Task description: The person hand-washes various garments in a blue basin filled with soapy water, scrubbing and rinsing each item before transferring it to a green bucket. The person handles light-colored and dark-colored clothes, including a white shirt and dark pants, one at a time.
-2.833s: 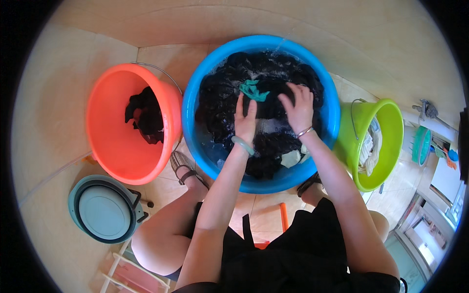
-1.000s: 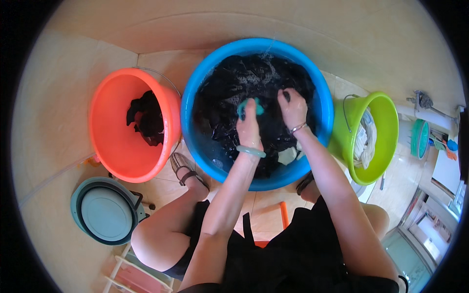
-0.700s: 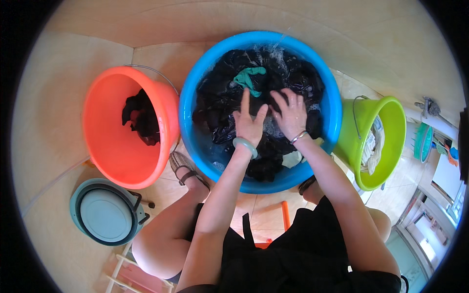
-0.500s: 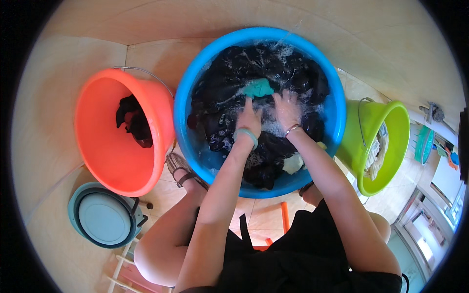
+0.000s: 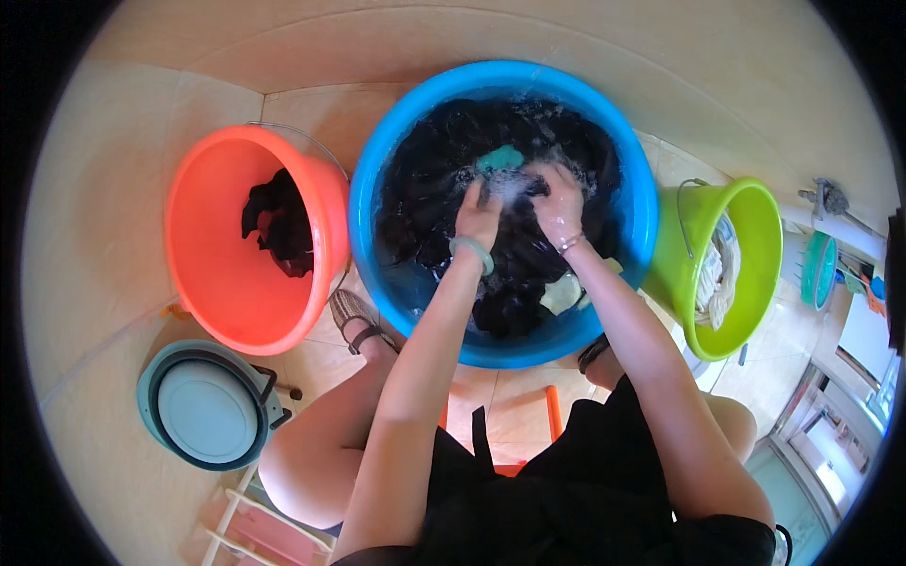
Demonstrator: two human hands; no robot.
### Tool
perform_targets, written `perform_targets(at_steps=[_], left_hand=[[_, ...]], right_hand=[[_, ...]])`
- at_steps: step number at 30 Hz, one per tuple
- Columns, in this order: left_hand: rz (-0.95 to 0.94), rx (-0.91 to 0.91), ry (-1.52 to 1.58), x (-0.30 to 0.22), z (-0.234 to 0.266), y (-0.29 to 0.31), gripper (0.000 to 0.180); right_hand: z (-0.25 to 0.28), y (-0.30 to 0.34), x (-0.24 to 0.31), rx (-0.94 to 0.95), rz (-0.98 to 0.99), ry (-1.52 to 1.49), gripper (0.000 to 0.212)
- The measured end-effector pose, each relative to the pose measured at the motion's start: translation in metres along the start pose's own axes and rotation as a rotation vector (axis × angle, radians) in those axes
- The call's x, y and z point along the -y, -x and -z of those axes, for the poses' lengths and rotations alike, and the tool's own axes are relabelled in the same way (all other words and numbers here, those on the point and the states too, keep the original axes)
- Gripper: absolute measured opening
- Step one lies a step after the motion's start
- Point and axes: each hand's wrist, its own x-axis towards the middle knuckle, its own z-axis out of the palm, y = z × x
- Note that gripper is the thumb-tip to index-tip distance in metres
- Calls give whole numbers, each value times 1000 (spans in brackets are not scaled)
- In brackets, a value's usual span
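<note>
The green cloth (image 5: pixel 501 158) now looks more sunk among dark clothes (image 5: pixel 514 313) in our blue tub (image 5: pixel 362 222), so it soaks; our left hand (image 5: pixel 478 224) has fingers apart; we can't tell if our right hand (image 5: pixel 560 209) grips.

Before me, a beige tiled floor (image 5: pixel 517 382) is carrying a large blue basin (image 5: pixel 362 208); a coral bucket (image 5: pixel 212 236) is standing just to its left and a lime-green bucket (image 5: pixel 676 278) just to its right. I am resting my sandalled feet (image 5: pixel 353 312) there, and an orange stool (image 5: pixel 553 413) is standing beneath me.
</note>
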Motion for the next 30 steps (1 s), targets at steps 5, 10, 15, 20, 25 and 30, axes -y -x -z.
perform_targets(at_steps=[5, 10, 15, 20, 25, 30], left_hand=[[360, -45, 716, -155, -37, 76, 89], [489, 536, 1211, -168, -12, 83, 71], [485, 184, 963, -145, -18, 104, 37], [408, 197, 828, -190, -34, 139, 34], [336, 413, 682, -213, -25, 140, 34], [-345, 608, -97, -223, -27, 112, 64]], right_hand=[[103, 18, 89, -113, 96, -157, 41], [151, 45, 164, 87, 353, -338, 35], [164, 47, 149, -148, 46, -573, 44], [140, 34, 96, -141, -368, -1129, 48], [141, 54, 106, 182, -799, -1755, 46], [146, 49, 106, 182, -728, -1773, 38]])
